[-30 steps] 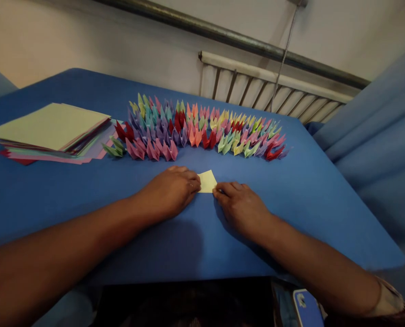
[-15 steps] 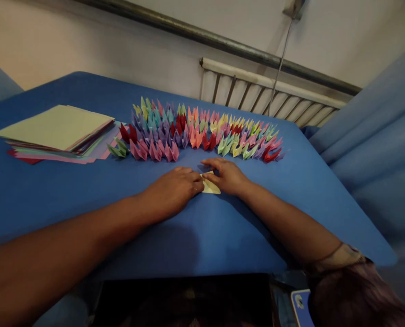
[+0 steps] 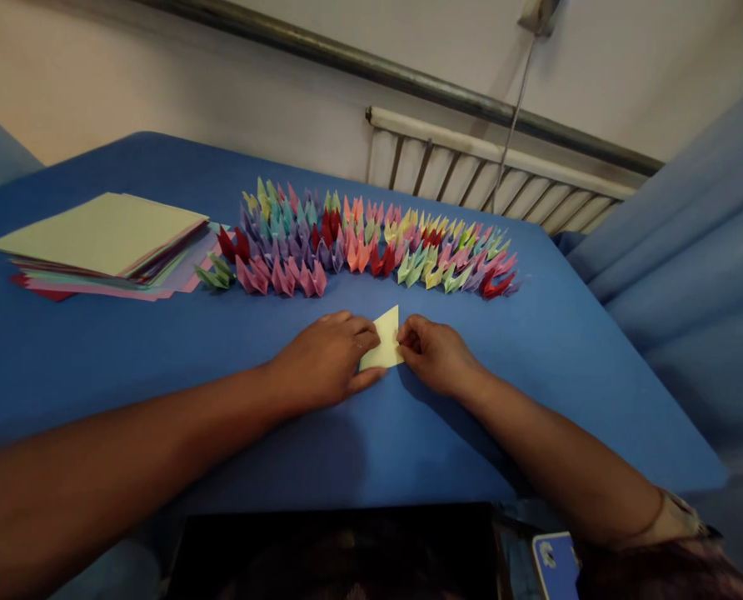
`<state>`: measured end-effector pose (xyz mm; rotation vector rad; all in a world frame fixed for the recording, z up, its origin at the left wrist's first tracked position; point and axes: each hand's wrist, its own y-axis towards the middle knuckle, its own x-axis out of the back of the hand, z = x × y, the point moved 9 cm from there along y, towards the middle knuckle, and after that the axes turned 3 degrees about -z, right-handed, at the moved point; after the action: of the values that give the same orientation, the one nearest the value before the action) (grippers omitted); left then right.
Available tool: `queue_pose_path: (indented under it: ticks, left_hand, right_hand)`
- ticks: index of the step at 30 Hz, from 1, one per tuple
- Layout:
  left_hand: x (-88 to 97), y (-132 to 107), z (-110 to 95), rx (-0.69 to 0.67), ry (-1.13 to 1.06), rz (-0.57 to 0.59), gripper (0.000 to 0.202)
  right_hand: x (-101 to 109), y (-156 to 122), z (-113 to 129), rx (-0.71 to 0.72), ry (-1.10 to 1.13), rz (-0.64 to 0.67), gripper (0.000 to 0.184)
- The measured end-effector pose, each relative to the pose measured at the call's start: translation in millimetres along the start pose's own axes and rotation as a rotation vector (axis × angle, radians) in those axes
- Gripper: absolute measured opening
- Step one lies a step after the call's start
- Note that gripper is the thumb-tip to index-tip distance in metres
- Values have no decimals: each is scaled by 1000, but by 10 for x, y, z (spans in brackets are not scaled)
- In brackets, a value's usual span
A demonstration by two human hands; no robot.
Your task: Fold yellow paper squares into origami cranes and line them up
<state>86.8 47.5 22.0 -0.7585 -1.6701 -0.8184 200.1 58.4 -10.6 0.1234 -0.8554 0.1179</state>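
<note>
A small piece of pale yellow origami paper (image 3: 386,340), partly folded with a pointed top corner, is on the blue table between my hands. My left hand (image 3: 331,358) presses its left side, fingers on top and thumb along the lower edge. At the right edge, my right hand (image 3: 437,354) pinches the paper between thumb and curled fingertips. The left part of the sheet is hidden under my left fingers.
Rows of colourful folded paper cranes (image 3: 359,246) stand beyond my hands. A stack of coloured paper sheets (image 3: 102,237) lies at the left of the blue table (image 3: 221,467). Behind are a radiator (image 3: 471,167) and pipe; a blue curtain (image 3: 696,250) hangs at the right.
The yellow paper now shows more of its surface, with a corner pointing away from me. My right hand has come down to its right edge and closed into a pinch; my left thumb has emerged.
</note>
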Motion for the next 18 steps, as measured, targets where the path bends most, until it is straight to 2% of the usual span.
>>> queue_pose_path:
  ticks: [3,6,9,13,18]
  left_hand:
    - [-11,-40,-11,6,-23,10,43]
    - [-29,-46,12,-25,-22,13,32]
    - [-25,-31,58,-71,-5,-8,25]
    - [-15,-22,145,-62,-42,-19,22]
    - [3,-46,192,4,-157,14,25]
  right_hand:
    - [-94,-11,-14,0,74,53,12]
    - [-151,-26,-4,37,133,135,11]
    - [-106,-62,113,172,73,179,20]
    - [-10,-88,263,319,-90,117,35]
    - [-57,-75,367,419,-94,54,22]
